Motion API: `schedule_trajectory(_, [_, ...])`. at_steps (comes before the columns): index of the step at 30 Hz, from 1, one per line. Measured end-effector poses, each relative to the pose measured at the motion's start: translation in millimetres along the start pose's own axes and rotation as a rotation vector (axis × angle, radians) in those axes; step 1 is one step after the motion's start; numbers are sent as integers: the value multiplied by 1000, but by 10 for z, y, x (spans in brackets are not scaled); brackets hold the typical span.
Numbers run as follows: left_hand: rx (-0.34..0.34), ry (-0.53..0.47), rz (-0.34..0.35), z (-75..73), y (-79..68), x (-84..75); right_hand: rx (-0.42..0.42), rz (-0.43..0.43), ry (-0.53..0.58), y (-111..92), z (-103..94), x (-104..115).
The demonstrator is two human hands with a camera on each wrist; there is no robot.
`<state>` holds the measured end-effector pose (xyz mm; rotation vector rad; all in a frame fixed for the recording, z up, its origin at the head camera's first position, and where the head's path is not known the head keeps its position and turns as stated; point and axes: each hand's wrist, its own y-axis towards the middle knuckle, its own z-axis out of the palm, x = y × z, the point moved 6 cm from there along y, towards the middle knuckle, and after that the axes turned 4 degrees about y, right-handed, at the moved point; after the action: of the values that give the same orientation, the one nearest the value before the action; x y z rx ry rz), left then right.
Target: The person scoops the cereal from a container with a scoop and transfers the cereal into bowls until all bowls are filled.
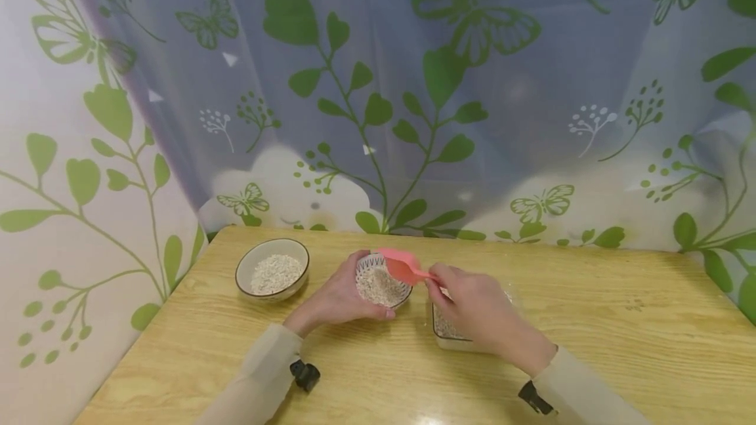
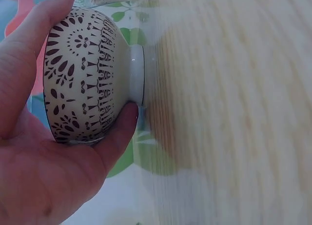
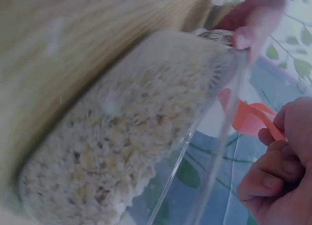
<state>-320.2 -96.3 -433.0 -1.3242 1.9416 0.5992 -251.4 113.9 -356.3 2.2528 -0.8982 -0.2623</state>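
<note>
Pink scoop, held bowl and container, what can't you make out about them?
Head view: part of the container, behind the right hand.
Head view: handle end of the pink scoop, inside that hand.
Left wrist view: contents of the held bowl, behind its wall.
Right wrist view: the container's single flakes, blurred.

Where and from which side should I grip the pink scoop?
Probably pinch the pink scoop by its slim handle from the right, as the right hand does: the handle points that way, while its broad head reaches left to the patterned bowl.
</note>
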Motion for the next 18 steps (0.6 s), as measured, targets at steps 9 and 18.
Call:
schedule_trajectory(9, [-42, 22, -51, -36, 15, 23, 133, 510, 446, -251, -317, -423])
schedule_trajectory(18, [-69, 56, -76, -58, 1, -14, 171, 730, 473, -566, -629, -715])
